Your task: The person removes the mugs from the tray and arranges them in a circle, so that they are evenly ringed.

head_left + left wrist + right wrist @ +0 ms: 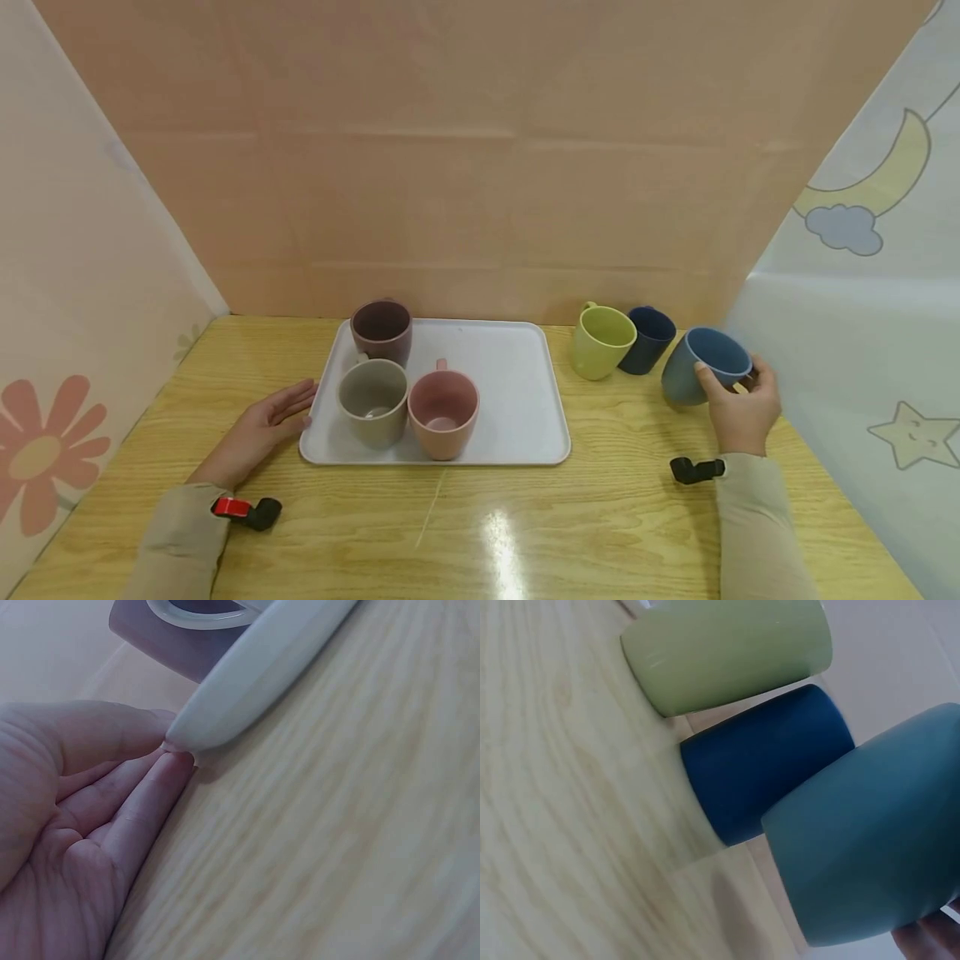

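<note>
My right hand (746,412) grips a blue mug (686,375), its thumb against the near side and its fingers at the right by the handle. This mug leans and appears raised off the table, a shadow below it in the right wrist view. Left of it stand a navy mug (765,761) and a yellow-green mug (596,354). My left hand (262,429) touches the left edge of a white tray (517,392) with fairly straight fingers. On the tray stand a dark purple mug (401,342), a grey-beige mug (378,421) and a pink mug (442,437).
The wooden table (360,533) ends at a tan back wall covering (480,167). Patterned white sheets (847,333) close off both sides, the right one near my right hand. The tray's right part is bare white surface.
</note>
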A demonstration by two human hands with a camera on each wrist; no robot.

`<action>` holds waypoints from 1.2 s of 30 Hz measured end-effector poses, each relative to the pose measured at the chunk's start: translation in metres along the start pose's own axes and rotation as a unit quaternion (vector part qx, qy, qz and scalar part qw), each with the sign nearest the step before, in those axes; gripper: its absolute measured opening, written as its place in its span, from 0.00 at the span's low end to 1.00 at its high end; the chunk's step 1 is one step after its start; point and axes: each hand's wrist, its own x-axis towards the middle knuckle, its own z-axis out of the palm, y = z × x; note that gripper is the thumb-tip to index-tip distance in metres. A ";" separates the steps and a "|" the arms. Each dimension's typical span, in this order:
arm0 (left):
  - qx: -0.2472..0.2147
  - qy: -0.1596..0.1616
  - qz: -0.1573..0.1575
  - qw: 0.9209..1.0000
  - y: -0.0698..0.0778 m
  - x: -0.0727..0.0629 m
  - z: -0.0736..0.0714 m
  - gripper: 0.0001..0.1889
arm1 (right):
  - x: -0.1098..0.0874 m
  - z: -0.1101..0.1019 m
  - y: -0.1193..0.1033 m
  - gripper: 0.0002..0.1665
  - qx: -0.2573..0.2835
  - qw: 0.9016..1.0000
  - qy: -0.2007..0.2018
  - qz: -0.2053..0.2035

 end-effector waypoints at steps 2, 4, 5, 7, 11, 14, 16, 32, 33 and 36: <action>0.002 0.000 -0.001 1.000 0.000 0.000 0.000 0.36 | 0.000 0.001 0.002 0.38 -0.004 1.000 -0.009 0.005; 0.004 0.001 -0.003 1.000 0.001 0.000 0.000 0.36 | 0.001 0.002 0.004 0.38 -0.005 1.000 -0.016 0.011; 0.004 0.000 -0.004 1.000 0.001 0.000 0.000 0.36 | 0.001 0.002 0.005 0.38 -0.006 1.000 -0.018 0.016; 0.005 0.000 -0.005 1.000 0.001 0.000 0.000 0.36 | 0.001 0.002 0.007 0.38 -0.008 0.999 -0.024 0.025; 0.003 -0.002 -0.003 1.000 0.001 0.000 -0.001 0.36 | 0.001 0.003 0.009 0.39 -0.013 0.999 -0.029 0.043; -0.001 -0.005 -0.002 1.000 0.001 0.000 -0.001 0.36 | 0.001 0.005 0.010 0.40 -0.017 0.998 -0.035 0.053; -0.003 -0.006 -0.001 1.000 0.000 0.000 -0.001 0.36 | 0.002 0.005 0.011 0.41 -0.019 0.997 -0.039 0.059; -0.005 -0.005 0.001 1.000 0.000 0.000 0.000 0.36 | 0.003 0.004 0.015 0.46 -0.012 0.995 -0.072 0.074; -0.006 -0.006 0.002 1.000 0.000 0.000 0.000 0.36 | 0.004 0.004 0.015 0.46 -0.008 0.994 -0.077 0.071; -0.003 -0.005 0.002 1.000 0.000 0.000 -0.001 0.36 | 0.004 0.005 0.014 0.45 -0.001 0.994 -0.093 0.061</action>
